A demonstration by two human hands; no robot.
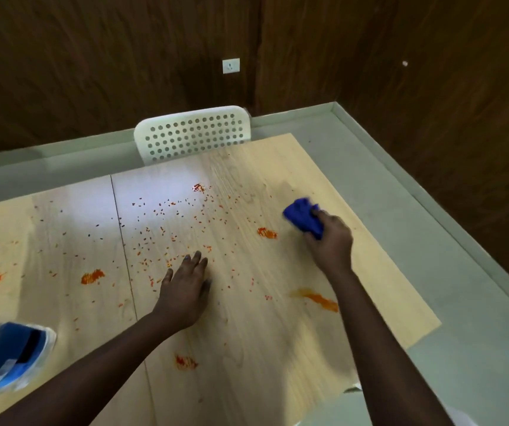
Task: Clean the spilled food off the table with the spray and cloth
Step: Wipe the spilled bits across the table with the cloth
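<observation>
- Right, the right hand (331,241) has the blue cloth (304,219) bunched up in curled fingers and is pressing it onto the far right part of the table (385,309).
- The left hand (185,290) lies flat on the wood, fingers straight and holding nothing, planted among the scattered orange crumbs (167,229) (bracing, by the look of it).
- The spray bottle (4,356) sits at the near left edge of the table, blurred, well apart from both hands.
- This looks like the wiping step, and early in it: an orange smear (267,233) lies just beside the cloth, a longer streak (317,299) is nearer the body, and more blobs (92,276) wait over on the left.
- The wood beyond the cloth looks dull, maybe damp; hard to be sure.
- Next move, I'd say: drag the cloth toward that closest smear, keeping pressure down so the crumbs gather and don't scatter off the edge.
- A white chair (193,135) stands behind the table.
</observation>
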